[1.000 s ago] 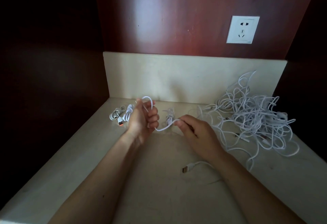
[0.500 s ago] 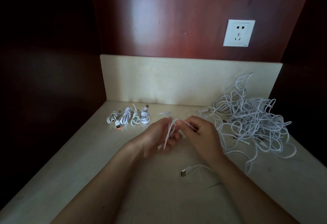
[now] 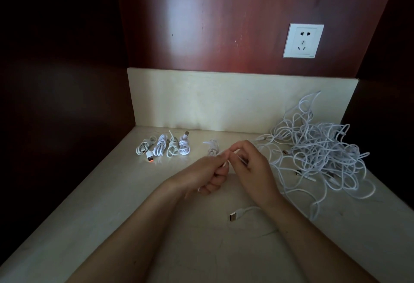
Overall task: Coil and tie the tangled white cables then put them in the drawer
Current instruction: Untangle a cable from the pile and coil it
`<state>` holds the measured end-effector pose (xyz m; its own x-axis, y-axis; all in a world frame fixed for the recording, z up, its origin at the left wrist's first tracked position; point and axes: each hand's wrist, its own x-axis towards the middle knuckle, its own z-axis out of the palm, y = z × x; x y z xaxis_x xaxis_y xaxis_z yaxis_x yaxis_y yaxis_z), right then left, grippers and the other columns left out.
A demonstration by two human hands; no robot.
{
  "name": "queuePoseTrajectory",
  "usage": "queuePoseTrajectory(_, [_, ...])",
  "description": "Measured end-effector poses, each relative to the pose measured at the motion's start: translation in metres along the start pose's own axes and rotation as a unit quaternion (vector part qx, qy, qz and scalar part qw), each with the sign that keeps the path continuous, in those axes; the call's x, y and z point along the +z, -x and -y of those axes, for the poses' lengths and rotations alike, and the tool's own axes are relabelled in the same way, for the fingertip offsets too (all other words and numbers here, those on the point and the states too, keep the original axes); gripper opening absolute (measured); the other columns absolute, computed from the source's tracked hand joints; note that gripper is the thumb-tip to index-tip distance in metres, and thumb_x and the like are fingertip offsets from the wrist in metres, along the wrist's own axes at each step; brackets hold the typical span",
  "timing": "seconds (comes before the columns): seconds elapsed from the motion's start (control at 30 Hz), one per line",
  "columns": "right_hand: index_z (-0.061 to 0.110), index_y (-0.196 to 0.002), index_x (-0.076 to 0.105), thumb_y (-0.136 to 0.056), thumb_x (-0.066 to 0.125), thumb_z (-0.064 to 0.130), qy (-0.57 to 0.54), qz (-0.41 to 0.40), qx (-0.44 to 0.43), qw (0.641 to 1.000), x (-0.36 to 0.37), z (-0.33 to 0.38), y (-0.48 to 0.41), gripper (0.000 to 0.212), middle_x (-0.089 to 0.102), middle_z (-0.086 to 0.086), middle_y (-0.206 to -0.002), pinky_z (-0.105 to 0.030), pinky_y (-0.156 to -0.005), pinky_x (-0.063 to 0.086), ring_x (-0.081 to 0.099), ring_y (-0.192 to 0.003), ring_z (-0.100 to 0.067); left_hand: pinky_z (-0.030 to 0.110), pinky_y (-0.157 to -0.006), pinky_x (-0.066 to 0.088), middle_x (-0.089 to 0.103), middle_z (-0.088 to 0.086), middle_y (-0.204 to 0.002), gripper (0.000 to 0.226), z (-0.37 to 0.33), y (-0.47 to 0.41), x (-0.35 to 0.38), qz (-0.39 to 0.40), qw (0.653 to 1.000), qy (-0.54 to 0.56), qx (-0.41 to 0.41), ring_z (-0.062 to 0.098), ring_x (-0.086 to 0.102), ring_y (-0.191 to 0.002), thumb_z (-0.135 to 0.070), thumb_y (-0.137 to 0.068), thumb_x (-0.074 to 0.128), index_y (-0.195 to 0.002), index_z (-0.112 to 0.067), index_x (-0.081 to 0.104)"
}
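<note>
Left hand and right hand together, both pinching one white cable above the counter

Cable tangle right; bare counter left.

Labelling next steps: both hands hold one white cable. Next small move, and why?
Probably the right hand winds a loop onto the cable the left hand grips: a USB plug lies loose on the counter by the right wrist, seemingly its slack.
</note>
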<state>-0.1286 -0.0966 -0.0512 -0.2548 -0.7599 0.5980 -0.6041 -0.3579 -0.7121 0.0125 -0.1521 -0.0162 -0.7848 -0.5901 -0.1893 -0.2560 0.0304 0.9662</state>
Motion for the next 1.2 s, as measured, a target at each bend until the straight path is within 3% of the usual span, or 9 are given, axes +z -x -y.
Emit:
queuePoseTrajectory(0.13, [0.024,-0.094,0.052,-0.096,0.057,0.021,0.029,0.008,0.006,1.000,-0.001,-0.001,0.000,0.006,0.061,0.009,-0.067,-0.042,-0.062,0.048,0.058,-0.062,-0.013,0.021,-0.043,0.030,0.039,0.000,-0.048,0.059,0.005,-0.003,0.000,-0.158,0.977,-0.076,0.124,0.009,0.034,-0.039,-0.044,-0.104,0.025,-0.063,-0.013,0.053])
queuePoseTrajectory(0.3, [0.030,-0.088,0.054,-0.092,0.056,0.029,0.067,0.016,0.005,0.998,-0.001,-0.003,0.001,0.004,0.070,0.011,-0.079,-0.043,-0.072,0.054,0.067,-0.078,-0.010,0.010,-0.058,0.041,0.071,0.005,-0.084,0.051,0.012,-0.011,-0.011,-0.309,0.931,-0.040,0.190,-0.006,0.054,-0.054,-0.033,-0.107,0.024,-0.107,-0.012,0.071])
queuePoseTrajectory(0.4, [0.028,-0.086,0.059,-0.087,0.058,0.029,0.082,0.024,-0.006,0.996,0.001,-0.006,0.000,0.003,0.070,0.013,-0.083,-0.041,-0.074,0.054,0.067,-0.083,-0.006,0.019,-0.081,0.054,0.075,0.005,-0.098,0.054,0.012,-0.017,-0.021,-0.277,0.931,0.152,0.185,0.009,0.069,-0.088,-0.039,-0.107,0.020,-0.108,-0.015,0.068])
queuePoseTrajectory(0.5, [0.027,-0.086,0.064,-0.088,0.063,0.023,0.093,0.033,-0.024,0.995,0.003,-0.008,0.000,0.004,0.070,0.014,-0.084,-0.040,-0.075,0.054,0.067,-0.084,-0.003,0.027,-0.067,0.060,0.074,0.006,-0.077,0.053,0.005,-0.016,-0.019,-0.225,0.893,0.357,0.156,0.017,0.073,-0.075,-0.042,-0.106,0.021,-0.095,-0.009,0.061])
queuePoseTrajectory(0.57, [0.027,-0.087,0.067,-0.089,0.065,0.022,0.101,0.045,-0.034,0.993,0.003,-0.008,0.000,0.006,0.070,0.015,-0.085,-0.038,-0.076,0.054,0.067,-0.085,-0.001,0.023,-0.051,0.056,0.056,0.001,-0.050,0.051,-0.001,-0.015,-0.016,-0.217,0.846,0.463,0.150,0.015,0.063,-0.050,-0.045,-0.105,0.024,-0.076,-0.012,0.051])
queuePoseTrajectory(0.67, [0.028,-0.091,0.070,-0.088,0.062,0.028,0.115,0.068,-0.041,0.990,0.002,-0.005,0.001,0.008,0.072,0.016,-0.087,-0.031,-0.078,0.054,0.066,-0.085,0.000,0.013,-0.033,0.027,0.024,-0.008,-0.038,0.049,-0.003,-0.012,-0.025,-0.249,0.810,0.508,0.156,0.005,0.027,-0.030,-0.049,-0.104,0.022,-0.065,-0.021,0.032])
queuePoseTrajectory(0.83, [0.029,-0.102,0.073,-0.087,0.056,0.032,0.166,0.118,-0.052,0.978,0.006,0.005,0.002,0.023,0.072,0.010,-0.088,-0.022,-0.073,0.048,0.062,-0.079,-0.003,0.017,-0.035,0.002,0.016,-0.009,-0.040,0.060,0.002,-0.008,-0.042,-0.297,0.776,0.533,0.162,0.004,0.012,-0.028,-0.051,-0.104,0.022,-0.050,-0.024,0.025])
queuePoseTrajectory(1.0, [0.022,-0.099,0.075,-0.088,0.049,0.037,0.231,0.121,-0.069,0.963,0.003,0.004,0.000,0.032,0.071,0.003,-0.081,-0.031,-0.072,0.047,0.061,-0.077,-0.017,0.019,-0.038,0.003,0.015,-0.009,-0.043,0.049,0.002,-0.005,-0.047,-0.349,0.782,0.493,0.154,0.006,0.011,-0.032,-0.048,-0.104,0.024,-0.062,-0.025,0.022])
queuePoseTrajectory(1.2, [0.018,-0.098,0.067,-0.099,0.038,0.037,0.193,0.131,-0.138,0.963,0.000,0.009,-0.001,0.035,0.066,0.004,-0.087,-0.032,-0.074,0.042,0.054,-0.080,-0.014,0.012,-0.036,0.007,0.018,-0.009,-0.041,0.049,0.006,-0.012,-0.043,-0.311,0.854,0.409,0.083,0.003,0.013,-0.030,-0.057,-0.101,0.026,-0.065,-0.024,0.025])
